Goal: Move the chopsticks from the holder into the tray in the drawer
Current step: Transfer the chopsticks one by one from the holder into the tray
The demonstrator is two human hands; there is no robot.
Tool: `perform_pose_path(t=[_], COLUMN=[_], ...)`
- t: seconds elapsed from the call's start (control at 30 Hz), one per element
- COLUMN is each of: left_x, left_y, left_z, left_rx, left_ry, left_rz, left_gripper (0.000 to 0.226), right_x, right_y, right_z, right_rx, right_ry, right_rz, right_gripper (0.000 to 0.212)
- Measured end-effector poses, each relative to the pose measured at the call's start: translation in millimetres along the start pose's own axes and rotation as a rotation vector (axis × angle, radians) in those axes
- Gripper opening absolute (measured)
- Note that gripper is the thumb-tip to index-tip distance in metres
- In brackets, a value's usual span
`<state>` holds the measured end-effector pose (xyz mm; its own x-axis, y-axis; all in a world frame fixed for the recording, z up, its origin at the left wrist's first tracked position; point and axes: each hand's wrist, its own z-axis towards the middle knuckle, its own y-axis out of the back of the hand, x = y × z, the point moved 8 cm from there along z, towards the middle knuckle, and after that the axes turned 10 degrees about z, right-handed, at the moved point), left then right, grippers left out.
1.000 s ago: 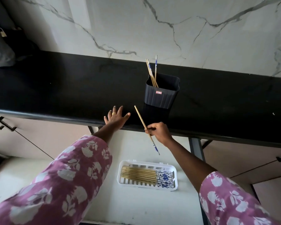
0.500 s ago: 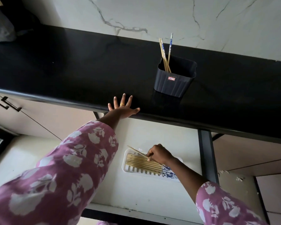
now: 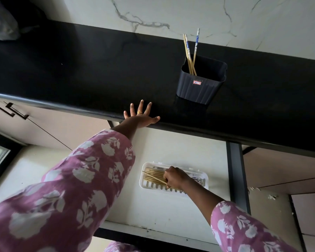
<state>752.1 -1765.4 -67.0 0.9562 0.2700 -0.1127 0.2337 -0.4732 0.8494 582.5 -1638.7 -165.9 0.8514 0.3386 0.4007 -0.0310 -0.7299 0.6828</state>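
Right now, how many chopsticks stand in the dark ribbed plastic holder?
3: two wooden chopsticks leaning together at the holder's left corner, a blue-tipped one beside them; others may hide inside.

One cam, worn on the head, wide-angle; looks fwd & steeply down over the black counter (image 3: 80, 70), whose front edge crosses mid-frame, sloping down to the right. Beyond the counter, top of frame: marble wall (image 3: 189, 10). Below the counter's edge, nearer the cam: open drawer (image 3: 171, 211) w/ white tray (image 3: 141, 180). Sleeves come in from both bottom corners, left sleeve (image 3: 62, 197) v. close to the lens & large. Left hand (image 3: 141, 117) flat on the counter's front edge; right hand (image 3: 173, 176), below the counter, over the tray, fingers curled on a chopstick (image 3: 153, 176).
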Motion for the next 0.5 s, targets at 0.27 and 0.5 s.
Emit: perform_pose_path(t=[0.27,0.5], left_x=[-1.8,-2.2], left_y=[2.1,3.2], left_z=[-6.7,-7.2], left_rx=[-0.011,-0.014], left_ry=[-0.005,-0.008], left_rz=[-0.018,-0.009], left_gripper=[0.078,0.077], right_x=[-3.1,7.4], right_y=[-19.3,-15.0], right_z=[-4.7,-13.7], right_rx=[0.025,-0.054], right_ry=[0.013,0.050], right_rz=[-0.243,-0.270], right_gripper=[0.018,0.018])
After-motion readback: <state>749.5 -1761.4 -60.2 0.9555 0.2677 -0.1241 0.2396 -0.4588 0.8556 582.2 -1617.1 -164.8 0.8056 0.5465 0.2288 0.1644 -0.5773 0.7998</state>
